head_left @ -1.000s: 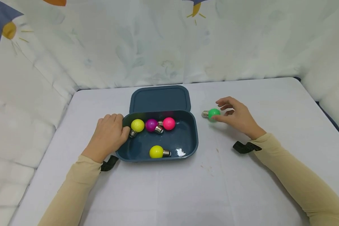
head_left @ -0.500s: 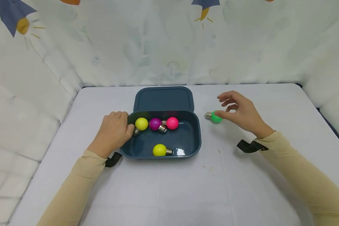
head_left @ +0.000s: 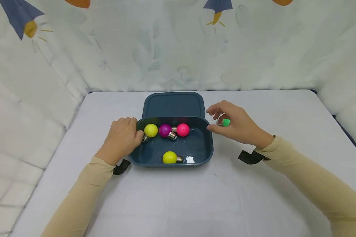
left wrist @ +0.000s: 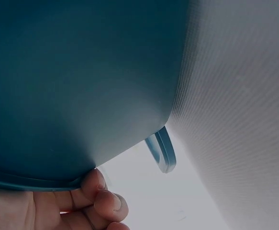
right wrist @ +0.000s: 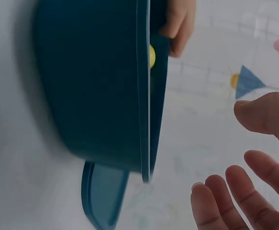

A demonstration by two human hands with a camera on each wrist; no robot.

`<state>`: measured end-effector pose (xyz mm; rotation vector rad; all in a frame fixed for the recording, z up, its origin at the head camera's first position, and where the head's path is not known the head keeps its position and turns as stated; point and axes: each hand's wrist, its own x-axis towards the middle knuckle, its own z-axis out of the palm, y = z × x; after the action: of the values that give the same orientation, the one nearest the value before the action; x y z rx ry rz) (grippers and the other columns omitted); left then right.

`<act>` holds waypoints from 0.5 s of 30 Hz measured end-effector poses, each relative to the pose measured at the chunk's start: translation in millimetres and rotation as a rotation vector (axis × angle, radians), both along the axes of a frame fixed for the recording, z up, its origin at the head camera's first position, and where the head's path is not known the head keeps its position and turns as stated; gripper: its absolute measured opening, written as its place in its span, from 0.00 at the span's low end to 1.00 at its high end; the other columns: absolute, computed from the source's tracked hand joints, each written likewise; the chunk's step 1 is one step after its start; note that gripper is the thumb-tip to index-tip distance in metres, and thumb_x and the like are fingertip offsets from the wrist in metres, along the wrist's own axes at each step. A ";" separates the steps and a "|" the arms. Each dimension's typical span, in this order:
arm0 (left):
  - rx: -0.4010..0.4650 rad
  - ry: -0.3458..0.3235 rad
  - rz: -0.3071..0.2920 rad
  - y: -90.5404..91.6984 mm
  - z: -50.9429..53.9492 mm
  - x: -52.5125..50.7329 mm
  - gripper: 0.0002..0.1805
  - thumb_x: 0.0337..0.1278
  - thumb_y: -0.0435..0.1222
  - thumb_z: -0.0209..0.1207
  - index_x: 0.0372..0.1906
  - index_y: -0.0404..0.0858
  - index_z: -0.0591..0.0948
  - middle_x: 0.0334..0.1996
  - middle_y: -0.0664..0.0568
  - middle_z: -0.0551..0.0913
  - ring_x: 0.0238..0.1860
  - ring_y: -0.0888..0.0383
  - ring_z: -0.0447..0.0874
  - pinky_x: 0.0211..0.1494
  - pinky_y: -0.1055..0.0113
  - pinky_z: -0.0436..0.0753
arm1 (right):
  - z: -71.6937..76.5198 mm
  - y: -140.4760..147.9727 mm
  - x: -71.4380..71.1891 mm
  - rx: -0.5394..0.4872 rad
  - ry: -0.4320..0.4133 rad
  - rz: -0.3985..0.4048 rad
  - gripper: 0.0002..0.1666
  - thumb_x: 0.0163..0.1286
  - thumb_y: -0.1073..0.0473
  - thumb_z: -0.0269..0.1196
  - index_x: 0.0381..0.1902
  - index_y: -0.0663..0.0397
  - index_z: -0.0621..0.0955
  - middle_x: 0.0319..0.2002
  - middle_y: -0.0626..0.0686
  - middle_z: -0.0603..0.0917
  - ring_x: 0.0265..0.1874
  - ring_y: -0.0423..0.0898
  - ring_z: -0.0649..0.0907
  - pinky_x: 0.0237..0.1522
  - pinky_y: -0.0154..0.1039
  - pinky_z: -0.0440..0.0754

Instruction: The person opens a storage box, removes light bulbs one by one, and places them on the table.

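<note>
At the upper left corner of a dark blue plastic box, my left hand grips the rim. In the left wrist view, its curled fingers lie against the box. Inside the box are a textured yellow bulb, a purple bulb, a pink bulb and a smooth yellow bulb. My right hand hovers beside the box's right rim, thumb and fingers apart. Nothing lies between them in the right wrist view. A green bulb shows beyond the hand, partly hidden.
The dark blue lid lies flat on the table behind the box. A white cloth covers the table. Pale patterned curtains hang along the back and sides.
My right hand has come away from beside the green bulb and shifted left toward the box. The left hand keeps its grip on the rim. The head view has shifted slightly.
</note>
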<state>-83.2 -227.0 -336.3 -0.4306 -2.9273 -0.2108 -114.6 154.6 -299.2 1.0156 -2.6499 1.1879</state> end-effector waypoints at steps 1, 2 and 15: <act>0.000 -0.001 -0.001 0.6 -0.3 0.0 0.11 0.64 0.36 0.47 0.27 0.34 0.69 0.22 0.46 0.67 0.27 0.47 0.65 0.34 0.58 0.60 | 0.0 -3.0 1.5 0.005 0.007 0.021 0.28 0.60 0.61 0.76 0.58 0.53 0.80 0.51 0.51 0.84 0.44 0.43 0.85 0.48 0.34 0.87; 0.000 -0.001 -0.001 1.3 -0.6 -0.1 0.11 0.64 0.36 0.46 0.27 0.34 0.69 0.22 0.46 0.67 0.27 0.47 0.65 0.34 0.58 0.61 | -0.3 -5.8 2.9 0.011 0.012 0.038 0.28 0.60 0.60 0.76 0.58 0.53 0.80 0.51 0.50 0.84 0.44 0.43 0.85 0.47 0.36 0.87; 0.005 0.007 0.006 4.8 -0.3 1.3 0.11 0.65 0.37 0.47 0.28 0.34 0.69 0.23 0.46 0.68 0.28 0.46 0.67 0.34 0.58 0.61 | -5.3 -33.7 11.6 0.000 -0.020 0.175 0.28 0.61 0.59 0.75 0.58 0.55 0.80 0.51 0.49 0.83 0.44 0.48 0.85 0.48 0.36 0.86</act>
<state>-81.9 -222.2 -336.5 -0.4203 -2.9201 -0.2156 -102.9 120.9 -304.6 1.2647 -2.6213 1.2343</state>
